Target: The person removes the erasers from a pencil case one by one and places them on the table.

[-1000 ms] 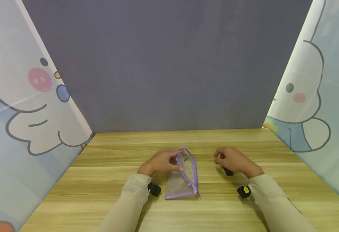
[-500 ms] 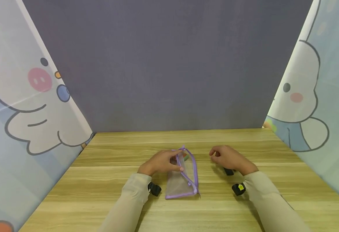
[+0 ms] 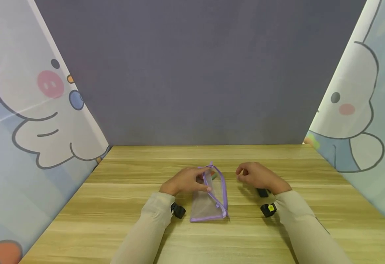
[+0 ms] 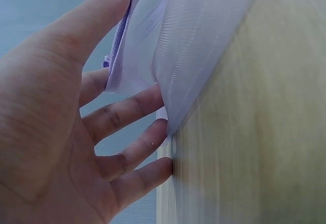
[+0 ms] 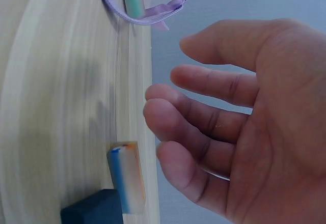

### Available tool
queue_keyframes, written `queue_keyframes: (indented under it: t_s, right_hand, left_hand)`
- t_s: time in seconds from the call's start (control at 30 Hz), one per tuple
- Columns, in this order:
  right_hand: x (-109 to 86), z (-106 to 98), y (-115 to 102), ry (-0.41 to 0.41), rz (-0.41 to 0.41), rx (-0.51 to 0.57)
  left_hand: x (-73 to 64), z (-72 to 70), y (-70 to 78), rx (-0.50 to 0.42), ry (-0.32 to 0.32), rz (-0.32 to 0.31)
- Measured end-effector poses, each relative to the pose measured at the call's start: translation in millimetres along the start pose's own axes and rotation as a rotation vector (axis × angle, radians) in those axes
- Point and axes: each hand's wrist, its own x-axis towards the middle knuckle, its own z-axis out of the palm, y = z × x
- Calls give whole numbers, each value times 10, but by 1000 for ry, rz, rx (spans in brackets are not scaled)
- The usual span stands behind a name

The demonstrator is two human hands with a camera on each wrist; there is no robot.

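Observation:
A see-through mesh zip pouch [image 3: 208,209] with purple edging lies on the wooden table, its opening facing right. My left hand [image 3: 187,179] holds the opening's edge, with the thumb on the zipper [image 4: 119,35] and other fingers behind the mesh. Inside the pouch shows a green stick-like thing [image 5: 133,0]; its kind is unclear. My right hand [image 3: 258,176] hovers to the pouch's right, fingers loosely bent, holding nothing. Below it in the right wrist view lie a small blue, white and orange block [image 5: 127,178], perhaps an eraser, and a black block-like thing [image 5: 94,208].
The wooden table [image 3: 139,161] reaches back to a grey panel [image 3: 192,73]. Cartoon-printed curtains hang at the left [image 3: 17,91] and right [image 3: 357,110]. Each wrist wears a small black camera.
My right hand has moved a little left towards the pouch, staying empty. The left hand keeps its hold on the pouch. The head view has shifted slightly.

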Motion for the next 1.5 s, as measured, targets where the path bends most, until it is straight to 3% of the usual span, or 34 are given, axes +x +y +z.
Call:
queue_keyframes:
  t_s: [0.3,0.6,0.83,1.27,1.5]
  right_hand:
    - [-17,35,-52,-58,-3,55]
    - [16,207,-113,46,-82,39]
    - [37,308,-166,98,-94,11]
    - [106,384,-246,75,-137,13]
    - [132,394,-252,68,-115,-14]
  left_hand:
    - [-34,-13,27,0,-9,2]
    - [-61,-16,40,-1,-11,-5]
    - [-72,-12,42,6,-3,2]
    - [-64,-11,31,-5,-3,12]
    - [-36,14,29,22,-1,15]
